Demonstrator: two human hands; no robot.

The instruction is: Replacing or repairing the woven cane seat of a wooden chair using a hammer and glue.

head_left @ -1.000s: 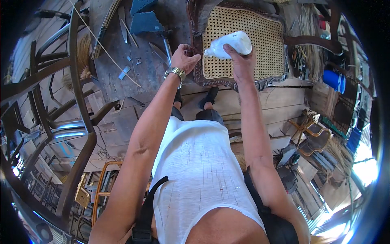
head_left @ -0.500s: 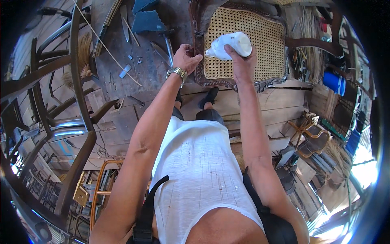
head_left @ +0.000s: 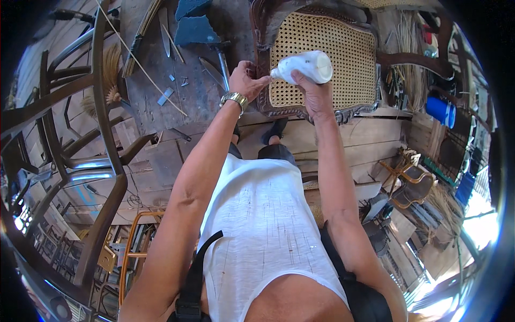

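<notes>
My right hand is wrapped round a white plastic squeeze bottle. The bottle is tipped on its side above a caned chair panel, its narrow nozzle pointing left. By the left rail of the panel's carved dark wood frame is my left hand, a metal watch on its wrist. Its fingers are bent together, with the extended tip right at the nozzle; whatever they pinch is too small or hidden to make out.
On the worn wooden bench lie a hammer, a knife, blue sandpaper-like pieces, a thin cane strip and small metal bits. A dark chair frame stands at left. A blue cylinder is at right.
The bottle has come slightly down and its nozzle has met the left fingertips. My left hand has shifted a little to the right and down toward it.
</notes>
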